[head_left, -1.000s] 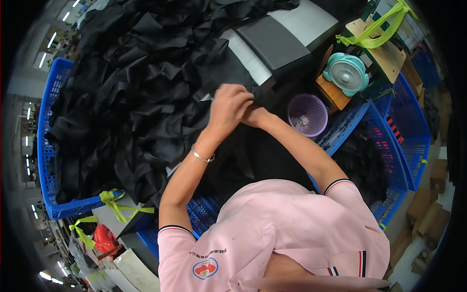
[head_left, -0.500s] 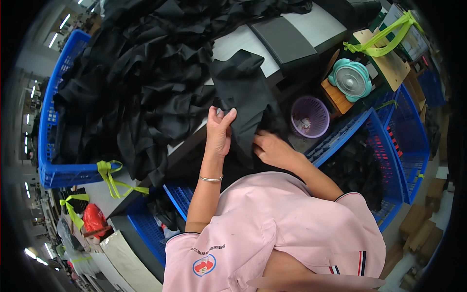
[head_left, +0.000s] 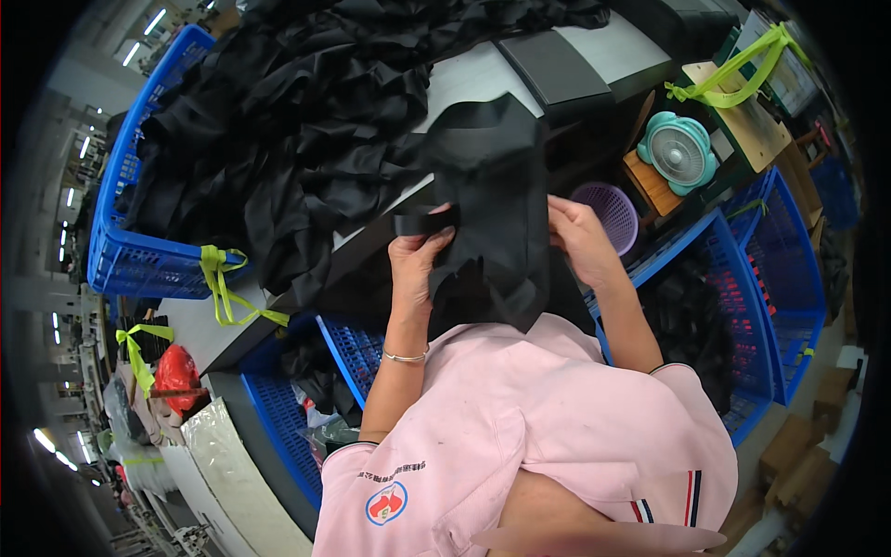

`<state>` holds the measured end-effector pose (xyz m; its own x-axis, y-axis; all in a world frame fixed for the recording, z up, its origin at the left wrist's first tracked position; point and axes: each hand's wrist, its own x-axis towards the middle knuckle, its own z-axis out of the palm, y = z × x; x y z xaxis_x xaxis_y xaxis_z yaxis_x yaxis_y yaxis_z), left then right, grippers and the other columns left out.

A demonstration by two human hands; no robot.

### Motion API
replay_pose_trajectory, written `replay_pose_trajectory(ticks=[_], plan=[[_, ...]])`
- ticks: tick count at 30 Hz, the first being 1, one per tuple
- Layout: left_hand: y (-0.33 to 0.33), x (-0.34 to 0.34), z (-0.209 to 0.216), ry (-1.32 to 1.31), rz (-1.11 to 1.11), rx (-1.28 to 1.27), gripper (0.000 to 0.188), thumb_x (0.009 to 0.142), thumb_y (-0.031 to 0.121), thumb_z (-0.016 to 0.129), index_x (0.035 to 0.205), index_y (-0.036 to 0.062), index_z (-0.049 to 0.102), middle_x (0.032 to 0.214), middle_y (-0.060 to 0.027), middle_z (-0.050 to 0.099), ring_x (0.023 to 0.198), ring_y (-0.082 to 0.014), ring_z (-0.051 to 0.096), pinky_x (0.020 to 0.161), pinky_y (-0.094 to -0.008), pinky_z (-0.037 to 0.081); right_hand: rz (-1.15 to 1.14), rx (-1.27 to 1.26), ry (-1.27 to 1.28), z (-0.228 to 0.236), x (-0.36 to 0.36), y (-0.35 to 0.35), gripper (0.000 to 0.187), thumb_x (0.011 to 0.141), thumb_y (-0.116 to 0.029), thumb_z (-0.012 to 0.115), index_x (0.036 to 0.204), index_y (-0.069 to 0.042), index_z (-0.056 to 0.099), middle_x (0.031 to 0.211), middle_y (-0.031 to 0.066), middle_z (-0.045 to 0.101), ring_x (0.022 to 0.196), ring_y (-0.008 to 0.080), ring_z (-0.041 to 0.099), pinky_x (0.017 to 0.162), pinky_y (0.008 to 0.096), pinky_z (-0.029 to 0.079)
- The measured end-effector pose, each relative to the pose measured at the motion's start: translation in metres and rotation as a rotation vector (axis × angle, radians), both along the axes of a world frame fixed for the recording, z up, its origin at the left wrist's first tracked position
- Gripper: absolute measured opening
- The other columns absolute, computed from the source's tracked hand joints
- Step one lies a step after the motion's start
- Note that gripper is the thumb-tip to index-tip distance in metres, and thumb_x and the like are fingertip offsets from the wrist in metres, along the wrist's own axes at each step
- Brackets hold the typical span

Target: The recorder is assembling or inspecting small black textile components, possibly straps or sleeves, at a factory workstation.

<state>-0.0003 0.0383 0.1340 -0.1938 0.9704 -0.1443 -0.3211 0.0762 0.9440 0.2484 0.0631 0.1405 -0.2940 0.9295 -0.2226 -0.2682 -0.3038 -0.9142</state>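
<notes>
A black fabric piece (head_left: 492, 186) is spread upright between my two hands, in front of my body. My left hand (head_left: 419, 258) is closed on its left side, thumb on top, with a black strip (head_left: 419, 224) of the fabric sticking out to the left. At the right edge of the piece, my right hand (head_left: 580, 237) pinches the cloth, its fingertips partly hidden by it. The lower end of the fabric hangs down to my pink shirt. A large heap of black fabric pieces (head_left: 297, 121) lies just beyond my left hand.
A blue plastic crate (head_left: 153, 265) stands at the left of the heap. To the right are a purple basket (head_left: 608, 215), a teal fan (head_left: 677, 153) on a wooden block and blue crates (head_left: 715, 278) with black fabric. A dark flat box (head_left: 557, 70) rests on the table.
My right hand has moved up and to the right, and the fabric piece is spread wider. The black strip now sticks out past my left hand. The view has shifted slightly.
</notes>
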Motion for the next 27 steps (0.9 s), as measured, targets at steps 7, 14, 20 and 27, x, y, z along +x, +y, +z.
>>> replay_pose_trajectory(ticks=[7, 14, 20, 27], plan=[[-0.025, -0.002, -0.014, -0.006, 0.094, 0.032, 0.015, 0.083, 0.000, 0.075, 0.098, 0.0025, 0.077, 0.088, -0.0023, 0.074, 0.078, -0.0088, 0.066, 0.076, -0.0229, 0.050, -0.164, -0.042, 0.215, -0.001, -0.015, -0.033, 0.030, 0.103, -0.023, 0.057, 0.123, -0.003, 0.067, 0.108, 0.0006, 0.071, 0.092, 0.0067, 0.066, 0.080, 0.0220, 0.051], [-0.035, -0.003, -0.031, -0.196, -0.050, -0.035, 0.019, 0.082, -0.004, 0.074, 0.102, -0.0013, 0.072, 0.097, -0.0061, 0.073, 0.084, -0.0100, 0.064, 0.076, -0.0207, 0.048, -0.165, 0.085, -0.095, -0.035, -0.012, -0.028, 0.020, 0.098, -0.023, 0.066, 0.094, -0.004, 0.072, 0.081, -0.0052, 0.067, 0.071, 0.0017, 0.058, 0.064, 0.0179, 0.043], [-0.027, -0.017, -0.028, -0.204, -0.107, -0.154, 0.059, 0.082, 0.010, 0.081, 0.134, 0.0029, 0.053, 0.105, 0.0020, 0.058, 0.077, -0.0065, 0.051, 0.068, -0.0206, 0.041, -0.036, 0.104, -0.374, -0.017, -0.017, -0.015, 0.022, 0.098, -0.025, 0.067, 0.089, -0.005, 0.071, 0.079, -0.0055, 0.064, 0.068, 0.0025, 0.053, 0.060, 0.0193, 0.040], [0.017, -0.027, -0.035, -0.288, -0.201, -0.185, 0.061, 0.084, 0.008, 0.078, 0.138, 0.0043, 0.050, 0.130, -0.0081, 0.062, 0.118, -0.0190, 0.060, 0.102, -0.0331, 0.049, 0.118, -0.121, -0.096, -0.009, -0.034, 0.015, 0.020, 0.097, -0.024, 0.069, 0.100, -0.004, 0.071, 0.092, 0.0001, 0.072, 0.081, 0.0062, 0.066, 0.073, 0.0224, 0.053]])
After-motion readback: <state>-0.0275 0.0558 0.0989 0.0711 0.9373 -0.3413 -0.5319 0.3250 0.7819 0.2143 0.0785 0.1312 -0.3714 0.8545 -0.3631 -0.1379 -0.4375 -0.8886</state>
